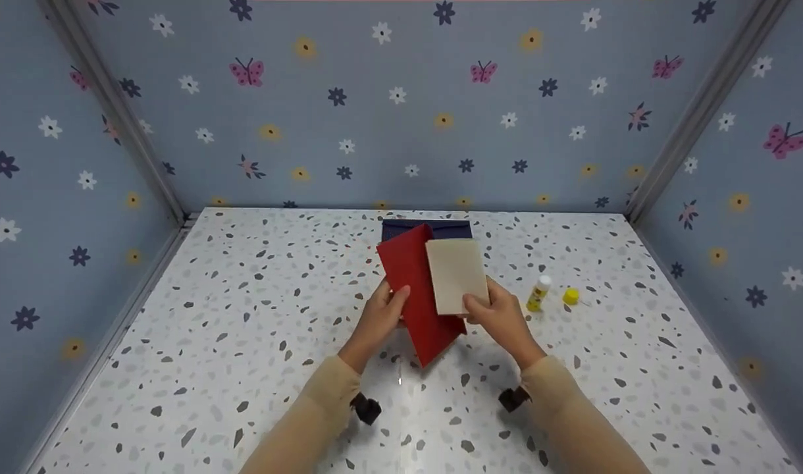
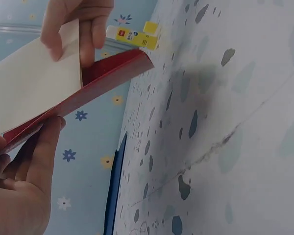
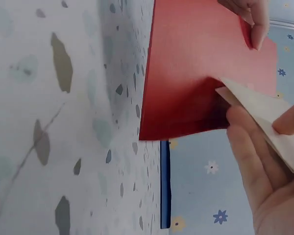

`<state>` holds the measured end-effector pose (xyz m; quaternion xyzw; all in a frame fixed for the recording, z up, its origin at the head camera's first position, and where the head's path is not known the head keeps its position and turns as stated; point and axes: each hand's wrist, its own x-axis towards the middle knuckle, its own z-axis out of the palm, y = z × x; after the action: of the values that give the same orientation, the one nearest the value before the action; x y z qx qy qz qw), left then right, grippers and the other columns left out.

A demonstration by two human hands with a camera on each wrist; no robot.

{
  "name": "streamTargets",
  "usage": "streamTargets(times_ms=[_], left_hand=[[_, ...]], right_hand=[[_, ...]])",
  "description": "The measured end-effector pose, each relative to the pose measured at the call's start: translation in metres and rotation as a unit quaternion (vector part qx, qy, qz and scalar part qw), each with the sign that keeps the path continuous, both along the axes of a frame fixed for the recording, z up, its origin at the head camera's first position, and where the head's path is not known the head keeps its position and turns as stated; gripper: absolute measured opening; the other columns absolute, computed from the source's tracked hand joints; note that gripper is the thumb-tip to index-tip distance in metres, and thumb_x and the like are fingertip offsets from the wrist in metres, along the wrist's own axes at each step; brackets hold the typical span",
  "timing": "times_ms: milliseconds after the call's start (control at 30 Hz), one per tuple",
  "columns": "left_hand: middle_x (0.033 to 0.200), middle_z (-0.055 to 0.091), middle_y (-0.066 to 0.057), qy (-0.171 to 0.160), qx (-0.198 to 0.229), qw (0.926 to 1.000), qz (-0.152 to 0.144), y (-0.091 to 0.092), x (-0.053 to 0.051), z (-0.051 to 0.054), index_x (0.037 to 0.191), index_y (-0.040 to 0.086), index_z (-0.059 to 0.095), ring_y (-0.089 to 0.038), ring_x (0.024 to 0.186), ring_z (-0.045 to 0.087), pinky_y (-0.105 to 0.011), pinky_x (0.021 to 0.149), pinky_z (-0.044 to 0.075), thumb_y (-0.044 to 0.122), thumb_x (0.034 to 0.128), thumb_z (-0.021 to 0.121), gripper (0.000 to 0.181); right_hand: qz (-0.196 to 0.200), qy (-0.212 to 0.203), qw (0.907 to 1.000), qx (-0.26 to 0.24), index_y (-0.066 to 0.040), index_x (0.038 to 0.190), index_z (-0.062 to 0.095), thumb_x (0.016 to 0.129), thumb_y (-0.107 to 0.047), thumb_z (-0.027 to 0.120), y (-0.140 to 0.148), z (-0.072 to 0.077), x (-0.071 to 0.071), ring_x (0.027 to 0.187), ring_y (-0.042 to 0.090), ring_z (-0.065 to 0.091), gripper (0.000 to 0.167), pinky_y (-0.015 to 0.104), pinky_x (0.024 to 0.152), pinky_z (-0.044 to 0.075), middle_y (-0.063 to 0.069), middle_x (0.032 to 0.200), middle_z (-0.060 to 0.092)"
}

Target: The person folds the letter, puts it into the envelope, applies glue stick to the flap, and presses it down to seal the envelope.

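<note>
Over the middle of the table, my left hand [image 1: 378,309] grips a red folded paper piece [image 1: 411,270], thumb on its front face and fingers behind. It looks like an envelope or a card. My right hand [image 1: 503,317] pinches a cream folded card [image 1: 457,273] between the thumb in front and the fingers behind. The cream card overlaps the red paper's right side in the head view. In the right wrist view, a corner of the cream card [image 3: 264,110] lies against the red paper [image 3: 201,58]. Both pieces are held above the tabletop.
A dark blue envelope [image 1: 393,228] lies at the table's back edge, partly hidden behind the red paper. To the right, a yellow and white glue stick [image 1: 538,293] stands near a yellow cap [image 1: 571,297]. Patterned walls [image 1: 401,131] enclose the speckled table [image 1: 243,342].
</note>
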<state>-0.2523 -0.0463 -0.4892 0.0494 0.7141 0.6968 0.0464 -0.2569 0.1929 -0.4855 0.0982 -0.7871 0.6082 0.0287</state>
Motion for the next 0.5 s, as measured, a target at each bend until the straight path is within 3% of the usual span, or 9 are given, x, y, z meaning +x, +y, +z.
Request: streamTargets(times_ms=[200, 300, 500], left_hand=[[0.12, 0.063, -0.016, -0.005, 0.015, 0.9991, -0.039, -0.004, 0.003, 0.001, 0.147, 0.009, 0.041, -0.026, 0.098, 0.067, -0.039, 0.077, 0.058, 0.033, 0.1068, 0.048, 0.047], [0.12, 0.063, -0.015, -0.011, 0.046, 0.9965, -0.07, -0.009, 0.002, 0.001, 0.148, 0.009, 0.039, -0.027, 0.1, 0.067, -0.039, 0.078, 0.058, 0.034, 0.1067, 0.048, 0.048], [0.118, 0.064, -0.015, -0.019, 0.088, 0.9902, -0.107, -0.019, -0.001, 0.0, 0.147, 0.008, 0.04, -0.028, 0.098, 0.068, -0.038, 0.077, 0.058, 0.032, 0.1068, 0.047, 0.047]], right_hand=[[-0.067, 0.01, 0.9966, -0.047, 0.002, 0.135, 0.058, 0.097, -0.006, 0.06, 0.002, -0.001, -0.006, 0.101, 0.034, 0.068, 0.039, 0.047, 0.076, 0.06, 0.023, 0.123, 0.065], [-0.068, 0.006, 0.9953, -0.068, 0.003, 0.135, 0.058, 0.095, -0.003, 0.061, 0.006, -0.001, -0.009, 0.106, 0.035, 0.066, 0.041, 0.041, 0.08, 0.059, 0.024, 0.125, 0.063], [-0.061, -0.02, 0.9959, -0.064, 0.0, 0.137, 0.054, 0.089, -0.003, 0.069, 0.013, 0.001, -0.012, 0.104, 0.029, 0.065, 0.05, 0.033, 0.083, 0.057, 0.02, 0.126, 0.061]])
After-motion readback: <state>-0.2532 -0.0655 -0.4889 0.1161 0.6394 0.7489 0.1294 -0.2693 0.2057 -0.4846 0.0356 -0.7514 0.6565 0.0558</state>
